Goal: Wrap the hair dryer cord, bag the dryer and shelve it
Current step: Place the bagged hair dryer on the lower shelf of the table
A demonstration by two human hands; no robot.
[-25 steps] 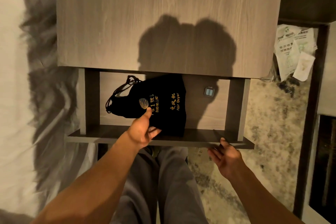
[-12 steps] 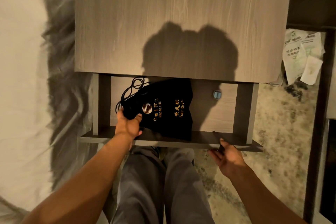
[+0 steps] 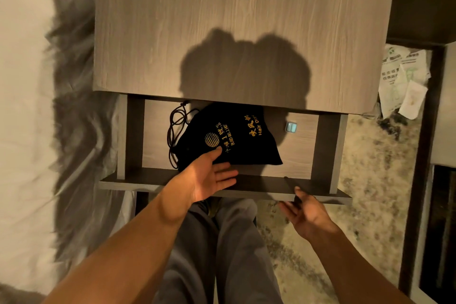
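A black hair dryer bag with gold lettering lies on the lower shelf of a wooden bedside stand. Its drawstring cord loops out to the left. The dryer itself is hidden inside the bag. My left hand is open, palm up, with its thumb tip touching the bag's near edge. My right hand hangs open just below the shelf's front edge, holding nothing.
The stand's wooden top overhangs the shelf. A small light-blue object sits on the shelf to the right of the bag. White bedding lies to the left. Printed papers hang at the right. My grey trousers show below.
My left hand let go of the bag's left end and opened, now palm up at its near edge. The bag lies deeper on the shelf. My right hand stayed under the shelf edge.
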